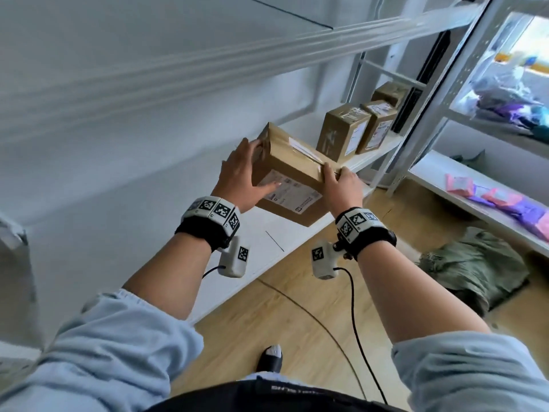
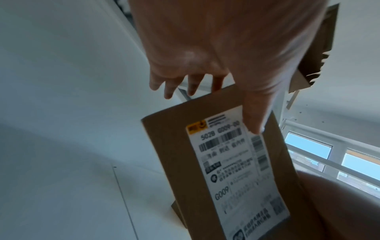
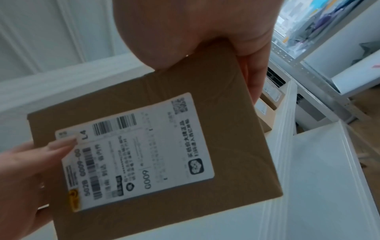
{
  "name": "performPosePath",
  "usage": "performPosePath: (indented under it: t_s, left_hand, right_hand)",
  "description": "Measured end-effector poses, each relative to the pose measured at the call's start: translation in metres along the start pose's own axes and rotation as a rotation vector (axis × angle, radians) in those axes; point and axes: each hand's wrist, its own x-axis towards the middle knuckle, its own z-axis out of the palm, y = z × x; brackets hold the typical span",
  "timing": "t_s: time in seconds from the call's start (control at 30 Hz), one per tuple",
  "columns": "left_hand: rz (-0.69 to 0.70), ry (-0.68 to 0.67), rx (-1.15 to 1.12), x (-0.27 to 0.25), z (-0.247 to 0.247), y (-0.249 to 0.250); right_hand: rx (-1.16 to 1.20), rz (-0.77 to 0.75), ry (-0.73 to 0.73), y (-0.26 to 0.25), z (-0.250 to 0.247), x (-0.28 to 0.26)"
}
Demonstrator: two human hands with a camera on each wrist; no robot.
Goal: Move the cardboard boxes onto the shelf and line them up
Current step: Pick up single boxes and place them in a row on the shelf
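Note:
I hold a brown cardboard box [image 1: 292, 171] with a white shipping label between both hands, tilted, just above the white shelf board [image 1: 261, 242]. My left hand [image 1: 243, 176] grips its left end, thumb on the label face. My right hand [image 1: 341, 185] grips its near right corner. In the left wrist view, my left hand [image 2: 224, 78] has its thumb pressed on the label of the box [image 2: 179, 154]. The right wrist view shows my right hand [image 3: 205, 32] clamped on the box [image 3: 216, 113]. Three cardboard boxes [image 1: 341, 132] stand in a row further right on the shelf.
The shelf's upper beam [image 1: 208, 69] runs overhead. A second rack to the right carries pink and purple packets [image 1: 499, 200]. A green sack [image 1: 475, 269] lies on the wooden floor below. Wrist camera cables hang by my foot [image 1: 270, 356].

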Motion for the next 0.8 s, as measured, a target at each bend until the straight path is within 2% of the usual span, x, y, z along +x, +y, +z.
performPosePath:
  t_s: [0.23,0.33,0.47,0.6,0.8]
  left_hand:
    - [-0.013,-0.239,0.056,0.112,0.026,-0.01]
    - [-0.032,-0.289,0.062,0.143,0.039,-0.007]
    - [0.003,-0.262,0.156,0.179,0.058,-0.005]
    - [0.023,-0.237,0.321,0.213,0.09,-0.005]
    - [0.01,-0.101,0.551,0.258,0.14,0.004]
  right_hand:
    - [0.138,0.181,-0.065,0.02,0.022,0.09]
    - [0.17,0.234,-0.108,0.033,0.031,0.117]
    - [0.228,0.256,-0.136,0.046,0.041,0.151]
    - [0.239,0.168,-0.191,0.049,0.05,0.187]
    - [0.365,0.076,-0.249,0.05,0.055,0.253]
